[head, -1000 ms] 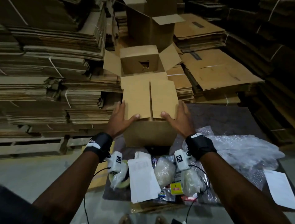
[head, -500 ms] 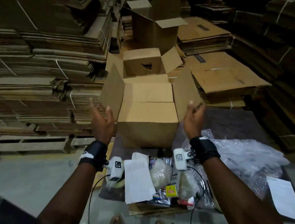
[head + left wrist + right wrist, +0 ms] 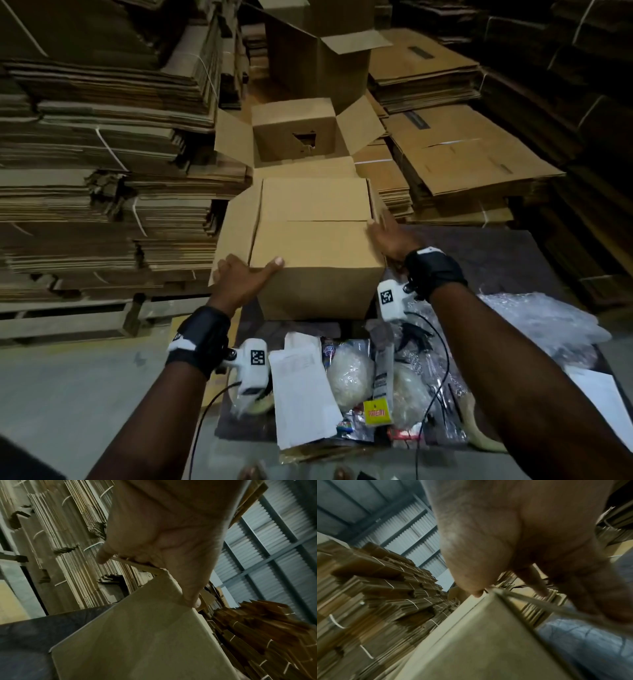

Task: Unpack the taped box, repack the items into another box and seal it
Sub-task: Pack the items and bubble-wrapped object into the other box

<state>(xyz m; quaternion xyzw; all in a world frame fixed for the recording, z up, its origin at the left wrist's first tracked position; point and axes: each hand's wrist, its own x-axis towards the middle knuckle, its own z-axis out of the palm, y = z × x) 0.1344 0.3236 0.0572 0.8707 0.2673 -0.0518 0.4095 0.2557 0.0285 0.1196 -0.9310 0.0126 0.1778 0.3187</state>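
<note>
— How is the cardboard box (image 3: pixel 315 260) looking?
— Plain brown, top flaps lying folded flat, sitting on the dark mat (image 3: pixel 496 260).
— And the hands?
— Left hand (image 3: pixel 239 281) is pinching the near-left flap; right hand (image 3: pixel 390 236) is gripping the right edge.

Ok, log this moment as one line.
left hand: grips box side flap | right hand: pinches right flap | items: still unpacked

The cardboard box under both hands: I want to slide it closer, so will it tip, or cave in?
The cardboard box looks squat and flat-bottomed, so it should slide rather than tip. Its flaps show no tape, so they may spring up once the left hand and right hand let go. Probably light: the packets still lie outside.
</note>
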